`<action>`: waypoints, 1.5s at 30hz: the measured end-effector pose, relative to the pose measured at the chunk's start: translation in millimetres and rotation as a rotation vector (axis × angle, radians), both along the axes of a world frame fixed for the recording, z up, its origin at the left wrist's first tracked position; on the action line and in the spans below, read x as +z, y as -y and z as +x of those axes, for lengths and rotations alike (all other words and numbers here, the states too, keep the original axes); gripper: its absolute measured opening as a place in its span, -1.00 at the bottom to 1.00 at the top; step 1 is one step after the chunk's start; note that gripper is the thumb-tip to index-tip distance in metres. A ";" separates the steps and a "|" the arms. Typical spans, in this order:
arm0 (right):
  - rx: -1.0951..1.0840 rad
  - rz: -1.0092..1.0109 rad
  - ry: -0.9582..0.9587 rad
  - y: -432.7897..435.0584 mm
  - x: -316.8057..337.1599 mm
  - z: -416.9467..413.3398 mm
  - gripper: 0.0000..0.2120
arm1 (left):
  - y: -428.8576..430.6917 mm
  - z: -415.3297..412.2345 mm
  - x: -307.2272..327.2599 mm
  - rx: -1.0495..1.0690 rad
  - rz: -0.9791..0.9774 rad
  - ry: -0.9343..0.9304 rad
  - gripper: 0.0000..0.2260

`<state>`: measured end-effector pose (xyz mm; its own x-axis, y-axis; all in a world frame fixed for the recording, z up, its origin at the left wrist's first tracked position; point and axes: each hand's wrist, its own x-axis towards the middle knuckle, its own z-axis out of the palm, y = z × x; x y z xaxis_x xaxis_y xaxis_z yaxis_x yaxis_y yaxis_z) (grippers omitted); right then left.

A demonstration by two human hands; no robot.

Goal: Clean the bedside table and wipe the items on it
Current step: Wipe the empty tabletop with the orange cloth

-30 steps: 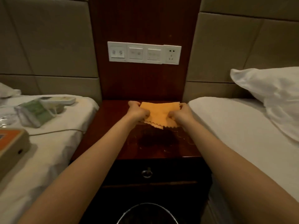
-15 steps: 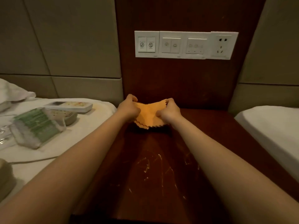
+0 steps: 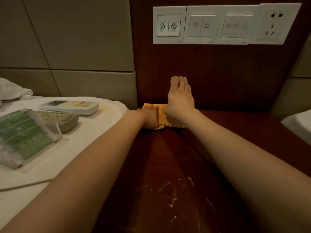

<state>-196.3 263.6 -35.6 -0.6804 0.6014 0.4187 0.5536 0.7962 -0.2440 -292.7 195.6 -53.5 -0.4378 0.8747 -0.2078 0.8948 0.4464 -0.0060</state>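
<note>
At the back of the worktop (image 3: 168, 157) the left grip (image 3: 149, 117) pinches the orange cloth (image 3: 162, 115); the right grip (image 3: 180, 101) presses it, fingers (image 3: 178, 81) straight. Wiping looks barely begun: front smears (image 3: 170, 187) and the remote control (image 3: 69, 106) on the bed (image 3: 80, 148) await.

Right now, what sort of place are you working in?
Probably a hotel twin room: a wooden bedside table stands between the left bed and the right bed, both white-sheeted, with a switch panel on the wood wall behind.
</note>
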 end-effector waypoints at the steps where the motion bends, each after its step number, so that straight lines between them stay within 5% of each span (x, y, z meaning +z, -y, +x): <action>1: 0.066 -0.067 -0.014 -2.3 -0.6 -1.9 -0.27 | -0.9 -0.9 0.0 -0.017 -0.006 0.002 -0.39; 5: 0.215 -0.311 0.389 -9.4 -24.5 -9.4 -0.49 | 1.7 5.2 5.4 -0.008 0.025 0.067 -0.40; 7: 0.208 -0.338 0.439 -10.1 -28.3 -9.2 -0.51 | 2.9 6.1 8.6 0.065 -0.011 0.122 -0.39; 18: 0.245 -0.368 0.463 20.5 -22.8 11.8 -0.51 | 42.3 22.9 24.0 0.091 -0.099 0.084 -0.68; 23: 0.264 -0.395 0.464 52.3 -21.6 28.7 -0.51 | 71.7 39.5 23.0 0.163 0.038 0.188 -0.64; 34: 0.340 -0.491 0.461 120.3 -18.4 89.5 -0.33 | 146.9 85.6 18.5 0.080 -0.022 0.139 -0.65; 45: 0.388 -0.436 0.400 163.9 -17.8 143.0 -0.49 | 197.1 126.5 18.9 -0.001 0.098 0.002 -0.66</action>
